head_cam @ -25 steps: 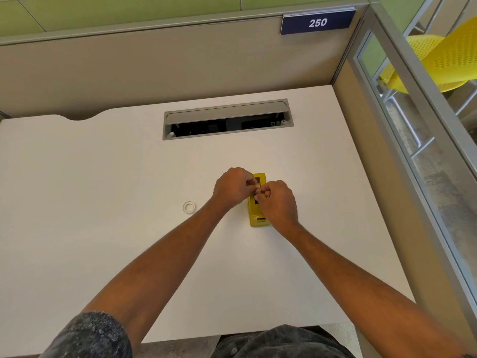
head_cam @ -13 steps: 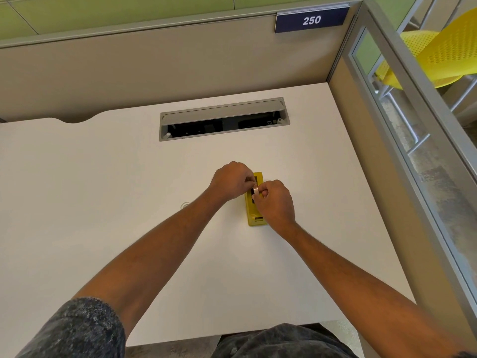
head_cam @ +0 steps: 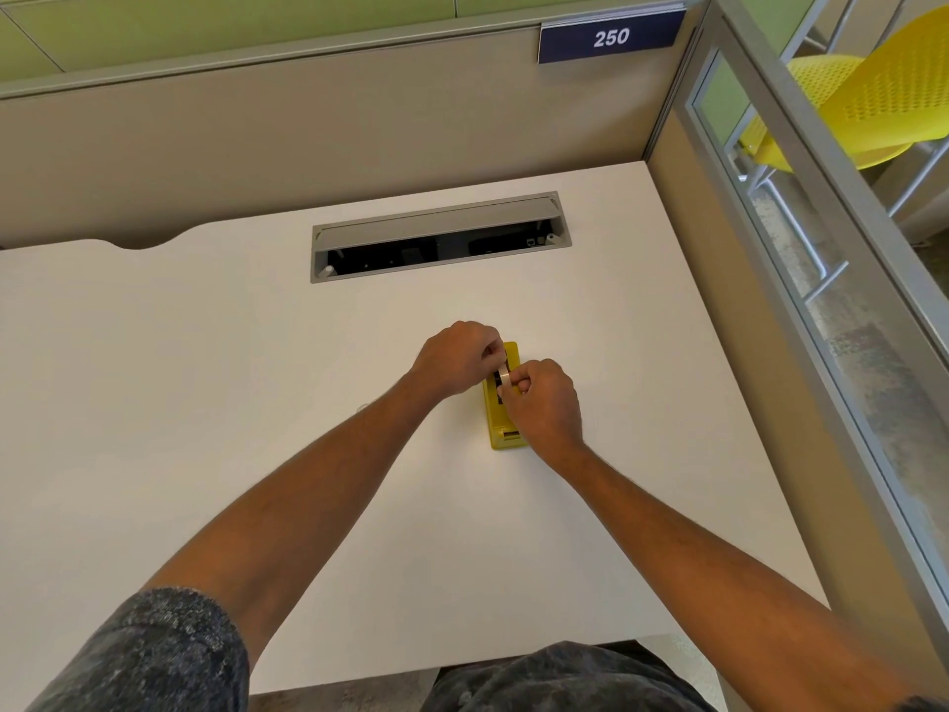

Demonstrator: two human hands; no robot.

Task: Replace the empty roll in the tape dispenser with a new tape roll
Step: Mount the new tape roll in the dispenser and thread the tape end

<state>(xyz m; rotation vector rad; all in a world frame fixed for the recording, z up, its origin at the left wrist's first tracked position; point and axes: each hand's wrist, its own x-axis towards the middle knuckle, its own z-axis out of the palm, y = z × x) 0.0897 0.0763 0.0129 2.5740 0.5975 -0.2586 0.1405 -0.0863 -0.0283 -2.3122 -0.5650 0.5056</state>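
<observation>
Nearest the camera, two bare forearms are seen reaching out from speckled grey sleeves [head_cam: 138, 655] over the smooth, matt white surface [head_cam: 205, 403]. Further out, the right hand [head_cam: 542, 405] is curled over the yellow tape dispenser [head_cam: 506, 439], a narrow, hard plastic block lying lengthwise on the surface. A pale tape roll [head_cam: 504, 378] is pinched on edge in this hand's narrow grip, just above the dark slot in the dispenser's top. The left hand [head_cam: 454, 359] is closed against the dispenser's far left side; whether the body or the roll is pinched there cannot be told, since the fingertips are hidden.

The step in hand is judged to be the seating of the new roll. It is best done with the dispenser steadied flat, the roll kept upright and square to the slot, and lowered evenly so that its core settles without jamming; the loose end should be left facing the cutter.

Beyond, a grey metal cable tray [head_cam: 436, 233] with a hinged lid is set into the surface, and a beige fabric partition [head_cam: 308, 131] carries a blue sign [head_cam: 611, 38] marked 250
</observation>
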